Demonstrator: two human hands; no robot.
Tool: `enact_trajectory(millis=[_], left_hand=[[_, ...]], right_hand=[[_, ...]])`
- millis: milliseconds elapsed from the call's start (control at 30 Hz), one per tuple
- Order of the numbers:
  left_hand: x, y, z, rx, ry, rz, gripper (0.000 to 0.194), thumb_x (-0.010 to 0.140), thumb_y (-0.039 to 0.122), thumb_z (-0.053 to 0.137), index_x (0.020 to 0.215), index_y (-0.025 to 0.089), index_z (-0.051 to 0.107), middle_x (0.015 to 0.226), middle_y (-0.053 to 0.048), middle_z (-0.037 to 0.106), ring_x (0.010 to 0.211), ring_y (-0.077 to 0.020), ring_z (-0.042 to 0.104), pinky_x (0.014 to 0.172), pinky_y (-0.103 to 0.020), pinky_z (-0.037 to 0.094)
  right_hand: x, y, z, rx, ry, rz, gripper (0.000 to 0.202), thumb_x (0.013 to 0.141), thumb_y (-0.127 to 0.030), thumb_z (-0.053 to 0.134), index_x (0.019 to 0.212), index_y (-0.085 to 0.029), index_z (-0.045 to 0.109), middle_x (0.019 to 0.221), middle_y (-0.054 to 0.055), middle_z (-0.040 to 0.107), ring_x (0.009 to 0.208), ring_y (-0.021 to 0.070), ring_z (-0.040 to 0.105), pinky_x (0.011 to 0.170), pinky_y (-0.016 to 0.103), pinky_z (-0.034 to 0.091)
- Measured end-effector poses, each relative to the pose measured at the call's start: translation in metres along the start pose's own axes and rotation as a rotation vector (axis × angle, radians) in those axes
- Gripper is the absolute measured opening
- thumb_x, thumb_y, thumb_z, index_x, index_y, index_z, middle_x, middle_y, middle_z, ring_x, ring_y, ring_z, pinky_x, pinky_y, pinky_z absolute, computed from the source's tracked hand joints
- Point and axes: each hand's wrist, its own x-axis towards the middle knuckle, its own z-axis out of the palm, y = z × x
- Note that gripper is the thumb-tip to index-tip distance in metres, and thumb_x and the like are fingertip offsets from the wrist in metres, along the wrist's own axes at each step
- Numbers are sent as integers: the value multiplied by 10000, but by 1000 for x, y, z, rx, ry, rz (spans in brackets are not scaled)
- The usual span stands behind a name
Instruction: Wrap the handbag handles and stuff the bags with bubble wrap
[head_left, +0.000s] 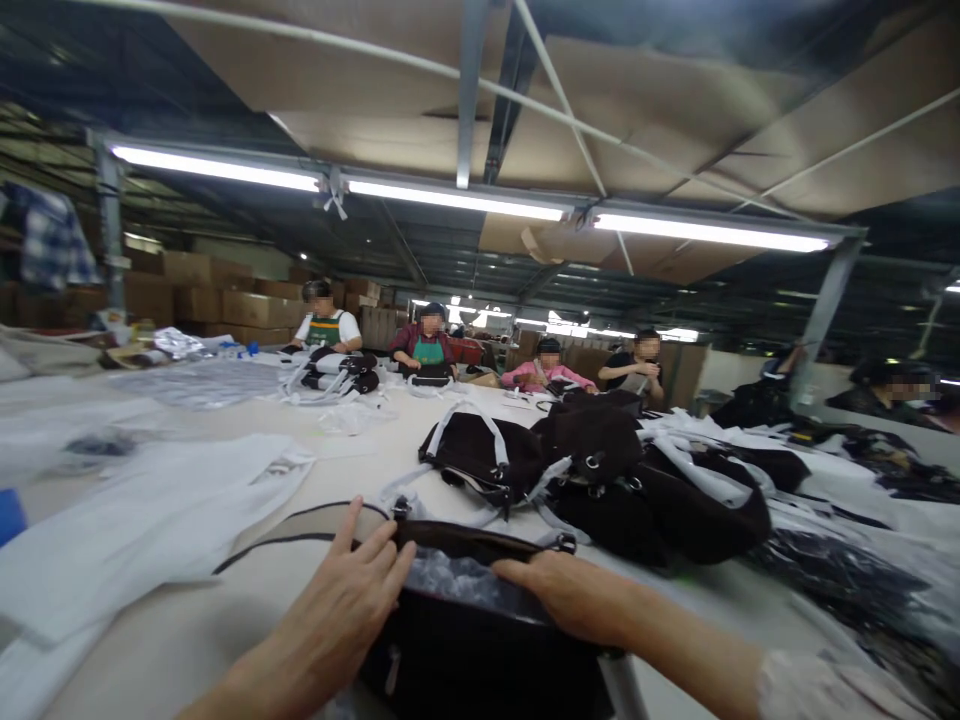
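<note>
Here, black bag (487, 650) gapes at six o'clock, plastic (454, 580) inside; left hand (349, 580) spread wide on rim at ten, right hand (574, 592) curled at two, pinch unclear. Dark bags (600, 435) heap at one; co-workers (429, 345) beyond, near twelve.

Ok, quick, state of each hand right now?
Left hand: open, touching the black handbag near its left end.
Right hand: at the handbag's right end, thumb over the opening; grip cannot be told.

Matt bag (487, 650), glossy crinkled plastic filling (456, 580), cardboard boxes (259, 309)
</note>
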Motion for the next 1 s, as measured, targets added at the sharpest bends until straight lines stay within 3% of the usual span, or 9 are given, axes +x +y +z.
enact_trajectory(millis=[167, 300, 367, 467, 533, 600, 733, 833, 1000], left_hand=[[-3, 2, 15, 41, 145, -49, 461, 937, 146, 445, 1398, 156, 465, 1141, -113, 675, 1282, -299, 488, 1180, -662, 19], [-11, 8, 24, 90, 430, -130, 448, 907, 63, 420, 1328, 193, 501, 1250, -93, 629, 1312, -277, 442, 1190, -604, 60], [-14, 12, 27, 72, 604, -165, 298, 935, 110, 449, 1185, 201, 583, 1170, -81, 653, 1205, -258, 513, 1164, -519, 200], [-14, 20, 28, 45, 759, -127, 199, 979, 152, 435, 987, 191, 630, 945, -51, 667, 931, -215, 574, 952, -390, 392], [-12, 23, 27, 41, 765, -99, 255, 999, 151, 384, 938, 176, 631, 873, -47, 650, 813, -201, 550, 805, -350, 411], [-9, 24, 26, 30, 743, -93, 283, 1004, 148, 358, 927, 168, 629, 875, -56, 648, 783, -203, 534, 747, -339, 409], [-9, 21, 26, -29, 760, -72, 243, 990, 140, 389, 895, 166, 612, 888, -64, 646, 783, -202, 534, 751, -335, 439], [-13, 17, 29, -130, 756, -93, 178, 967, 123, 440, 907, 176, 599, 890, -59, 639, 797, -198, 551, 748, -325, 465], [-26, 3, 27, -559, 651, -231, 142, 890, 283, 599, 1021, 226, 606, 1112, -88, 625, 1020, -247, 580, 879, -361, 497]], right_hand=[[11, -12, -50, -55, 123, -30, 220, 914, -245, 531, 1043, -228, 708, 909, 97, 746, 861, 276, 699, 719, 332, 484], [55, -45, -76, 275, 393, -152, 319, 958, -232, 434, 1187, -168, 646, 1073, 114, 714, 896, 211, 689, 840, 325, 492], [85, -64, -78, 563, 341, -182, 502, 920, -245, 486, 1408, -132, 456, 1195, 157, 665, 740, 156, 688, 723, 284, 523], [128, -86, -78, 884, 79, -159, 879, 832, -288, 612, 1545, -130, 123, 1243, 195, 619, 522, 96, 606, 443, 223, 439], [146, -94, -80, 1016, -18, -201, 1066, 722, -286, 732, 1547, -110, 80, 1102, 134, 667, 463, 78, 536, 371, 201, 358], [152, -93, -84, 1097, -21, -263, 1105, 617, -303, 816, 1520, -99, 212, 913, 32, 665, 445, 62, 472, 372, 187, 335], [129, -62, -81, 1242, -21, -363, 567, 563, -403, 845, 1043, -159, 665, 726, -27, 612, 506, 89, 505, 489, 219, 431], [94, -24, -64, 1321, 68, -396, 380, 659, -538, 767, 678, -180, 640, 748, 38, 647, 727, 192, 618, 714, 319, 506], [43, 28, -31, 954, 98, -394, 335, 810, -483, 645, 715, -177, 745, 1059, 142, 723, 1014, 295, 651, 916, 397, 468]])
